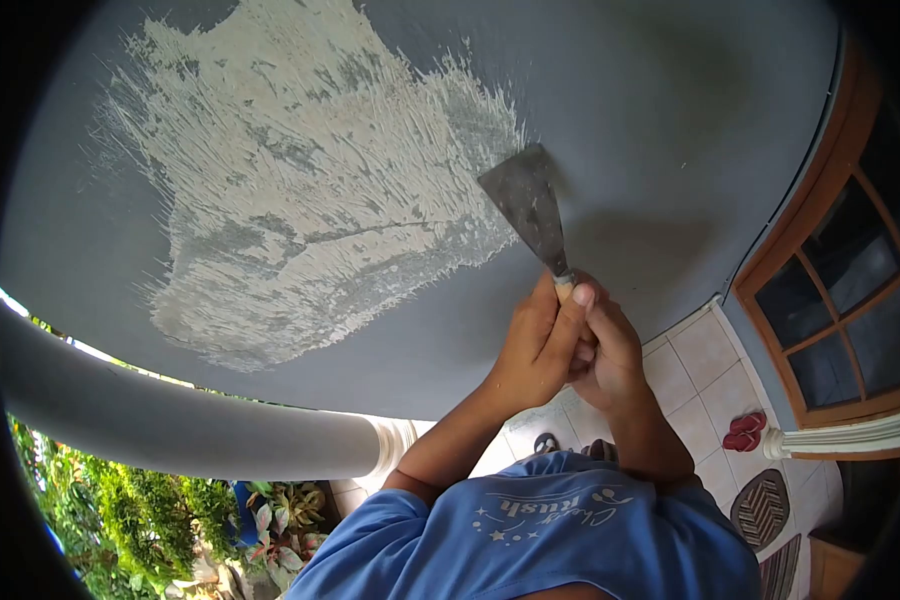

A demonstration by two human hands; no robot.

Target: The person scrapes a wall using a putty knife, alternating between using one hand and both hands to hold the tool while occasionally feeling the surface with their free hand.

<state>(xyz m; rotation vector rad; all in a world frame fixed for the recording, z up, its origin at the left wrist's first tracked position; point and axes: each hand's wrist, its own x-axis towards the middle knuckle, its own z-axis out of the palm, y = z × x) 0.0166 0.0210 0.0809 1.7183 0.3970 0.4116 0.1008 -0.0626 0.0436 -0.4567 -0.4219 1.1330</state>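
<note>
Both of my hands are wrapped round the wooden handle of one putty knife [528, 203]. My left hand [532, 345] grips it from the left, and my right hand [610, 340] closes over it from the right with the thumb along the handle. The wide metal blade points up and touches or nearly touches the grey wall [660, 130] at the right edge of a scraped patch [320, 170]. Pale, rough and streaked with scrape marks, that patch shows bare surface where grey paint is gone. Most of the handle is hidden by my fingers.
A grey round column [200, 430] stands at lower left, with green plants [140, 510] beyond it. At right is a wood-framed window [840, 290]. Red slippers [744, 431] and a patterned mat [761, 510] lie on the tiled floor [695, 350].
</note>
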